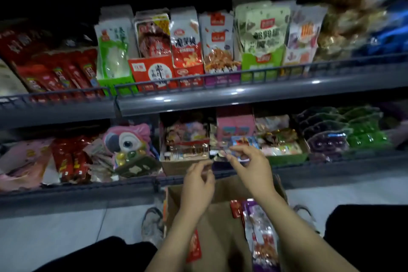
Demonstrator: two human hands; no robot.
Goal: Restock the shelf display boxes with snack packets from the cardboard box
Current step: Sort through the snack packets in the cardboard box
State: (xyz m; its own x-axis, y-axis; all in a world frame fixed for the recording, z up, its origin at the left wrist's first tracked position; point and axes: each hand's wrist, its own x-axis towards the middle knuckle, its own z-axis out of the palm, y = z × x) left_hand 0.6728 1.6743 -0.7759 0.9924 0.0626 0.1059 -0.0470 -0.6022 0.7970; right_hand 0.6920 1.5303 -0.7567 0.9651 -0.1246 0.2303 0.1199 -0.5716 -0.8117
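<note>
Right hand pinches a small packet over the lower-shelf display box to slot it in; left hand hovers loosely curled, seemingly empty, above the cardboard box.

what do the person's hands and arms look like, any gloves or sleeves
Both the left hand and the right hand are bare, with no gloves, and no rings or watch that I can make out. The forearms are bare too, with no sleeves in view. Fingers look short-nailed, though the picture is dim and blurred.
</note>
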